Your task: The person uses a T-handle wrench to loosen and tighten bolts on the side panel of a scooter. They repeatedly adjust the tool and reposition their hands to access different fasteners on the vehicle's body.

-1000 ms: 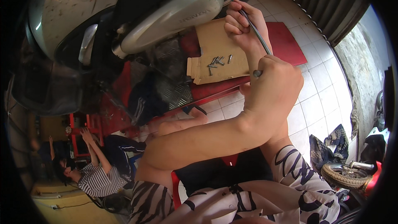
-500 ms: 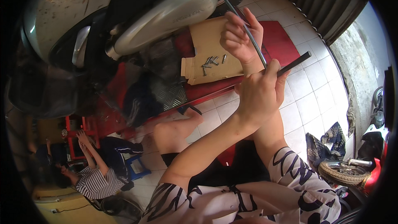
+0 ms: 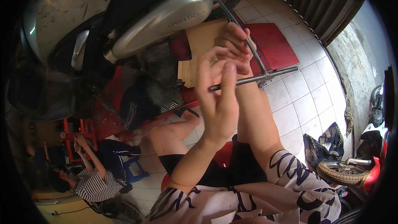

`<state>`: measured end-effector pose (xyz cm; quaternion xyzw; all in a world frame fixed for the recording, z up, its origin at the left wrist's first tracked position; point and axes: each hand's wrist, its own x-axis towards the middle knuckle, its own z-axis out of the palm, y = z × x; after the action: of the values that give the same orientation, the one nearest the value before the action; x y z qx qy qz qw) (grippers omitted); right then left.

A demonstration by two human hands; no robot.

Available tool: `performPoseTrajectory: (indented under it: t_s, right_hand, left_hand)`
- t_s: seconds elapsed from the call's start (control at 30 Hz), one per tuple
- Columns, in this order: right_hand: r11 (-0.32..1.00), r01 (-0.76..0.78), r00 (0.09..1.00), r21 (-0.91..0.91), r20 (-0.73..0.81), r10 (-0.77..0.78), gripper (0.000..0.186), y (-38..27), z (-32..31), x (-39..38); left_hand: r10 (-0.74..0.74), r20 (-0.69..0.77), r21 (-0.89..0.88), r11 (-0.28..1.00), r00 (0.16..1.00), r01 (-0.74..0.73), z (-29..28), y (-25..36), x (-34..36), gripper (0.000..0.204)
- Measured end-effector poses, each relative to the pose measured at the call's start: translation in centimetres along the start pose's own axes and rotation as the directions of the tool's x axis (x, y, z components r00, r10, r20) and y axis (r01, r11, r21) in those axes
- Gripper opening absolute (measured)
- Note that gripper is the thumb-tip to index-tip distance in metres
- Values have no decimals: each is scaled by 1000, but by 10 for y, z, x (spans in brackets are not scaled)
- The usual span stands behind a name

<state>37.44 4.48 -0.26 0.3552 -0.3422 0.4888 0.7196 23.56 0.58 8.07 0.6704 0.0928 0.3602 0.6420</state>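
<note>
Remotely, I record the T-handle wrench point(image 3: 268, 75) slanting toward the motorcycle point(image 3: 166, 23). At its crossbar, the left hand point(image 3: 217, 89) shows loosely spread fingers, thumb across the bar. Farther up its shaft, the right hand's point(image 3: 235, 45) fingers curl round; grip firmness I cannot tell. Cardboard point(image 3: 200, 39) lies beyond, left of the shaft.

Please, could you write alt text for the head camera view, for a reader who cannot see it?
A T-handle wrench slants up toward a silver-and-black motorbike, the wearer's right hand curled at its shaft and the left hand loosely open at its crossbar. Behind lies cardboard on a red platform; at lower left is another person in a striped shirt.
</note>
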Motion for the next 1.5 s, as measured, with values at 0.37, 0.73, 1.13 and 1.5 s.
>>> performPoseTrajectory:
  t_s: [0.37,0.73,1.13,1.5]
  right_hand:
    - [991,-46,976,-129,-217,17,16,14,5,15]
    - [1000,-8,974,-15,-226,5,19,11,8,19]
    - [1000,-11,966,28,-258,18,23,5,10,20]
    - [992,38,956,123,-293,0,31,-7,9,18]
  left_hand:
    - [-129,394,746,623,910,-235,4,-14,-39,14]
    - [-173,81,906,423,982,-1,-15,50,-54,69]
    - [81,114,709,692,990,-138,-5,46,-31,69]
    - [43,417,626,710,908,-322,28,32,-17,73]
